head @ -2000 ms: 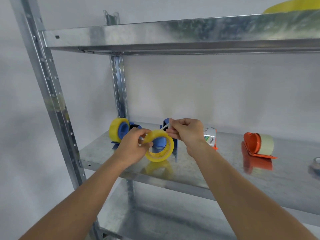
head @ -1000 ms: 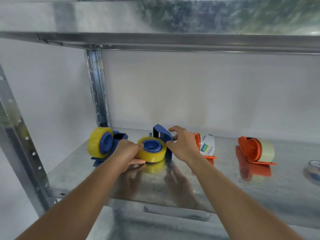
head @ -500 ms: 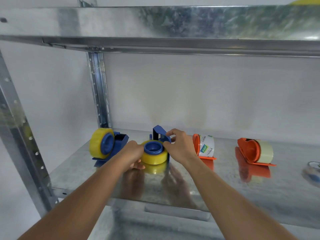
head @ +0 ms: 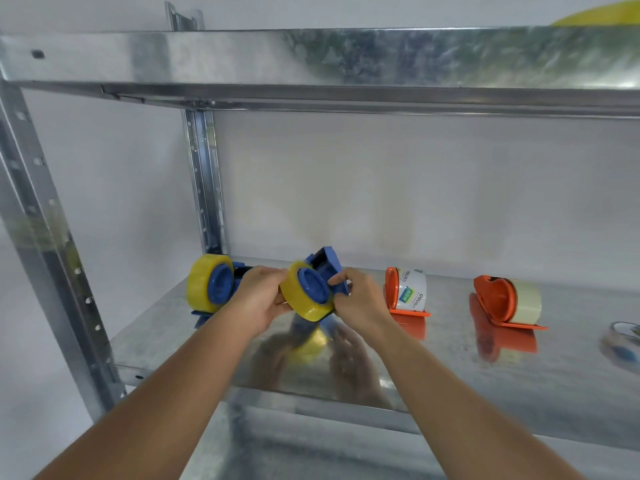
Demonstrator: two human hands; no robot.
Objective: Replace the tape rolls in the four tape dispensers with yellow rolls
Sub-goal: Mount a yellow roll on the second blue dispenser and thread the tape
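A shiny galvanized metal shelf (head: 450, 368) fills the lower frame. At centre, the left hand (head: 259, 303) grips a glossy yellow tape roll (head: 301, 299) seated on a blue plastic dispenser (head: 329, 268), lifted and tilted. The right hand (head: 360, 299) pinches the dispenser's body. At right stand two orange plastic dispensers (head: 491, 296) with pale rolls.

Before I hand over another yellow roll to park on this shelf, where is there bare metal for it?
The front strip of the shelf is bare, below the two orange dispensers. A narrower gap lies between those two. The left end is crowded: a loaded blue dispenser, and both hands holding the second blue dispenser. A loose roll sits far right.
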